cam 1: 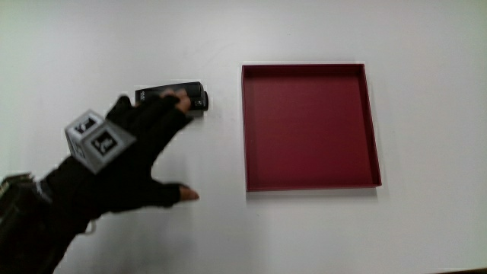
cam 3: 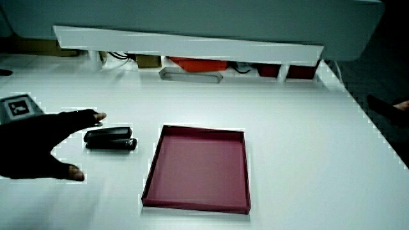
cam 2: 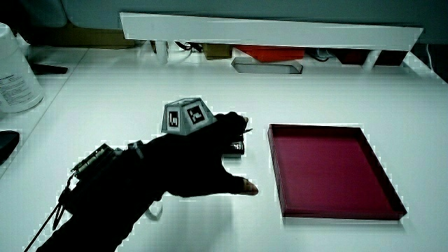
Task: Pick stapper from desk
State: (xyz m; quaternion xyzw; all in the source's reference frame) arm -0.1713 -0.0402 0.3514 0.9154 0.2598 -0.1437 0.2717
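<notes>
1. White and bare for most of its spread, the smooth desk surface (cam 1: pixel 365 236) ran up to a low white partition (cam 3: pixel 192 41) at the edge farthest from the person.
2. On it lay the small black stapler (cam 1: pixel 183 95), flat on the white top, just beside the shallow dark-red square tray (cam 1: pixel 310 70) and apart from it by a narrow strip of table; in a side view the stapler (cam 3: pixel 110 138) showed its full length, lying lengthwise toward the tray (cam 3: pixel 198 199).
3. Over the stapler's end farther from the tray reached the black-gloved hand (cam 1: pixel 141 152), fingers spread, the fingertips (cam 1: pixel 181 99) resting on or just above the stapler's top; whether they pressed on it could not be told, and nothing was gripped.
4. The thumb (cam 1: pixel 183 195) stuck out wide, nearer to the person than the stapler, its bare tip pointing toward the tray.
5. A small grey cube with black-and-white patterned faces (cam 1: pixel 95 138) rode on the back of the glove, and the dark-sleeved forearm (cam 1: pixel 30 221) ran back toward the person.
6. In a side view a white plastic bottle (cam 2: pixel 15 73) stood near the table's edge, well apart from the hand (cam 2: pixel 196 161).
</notes>
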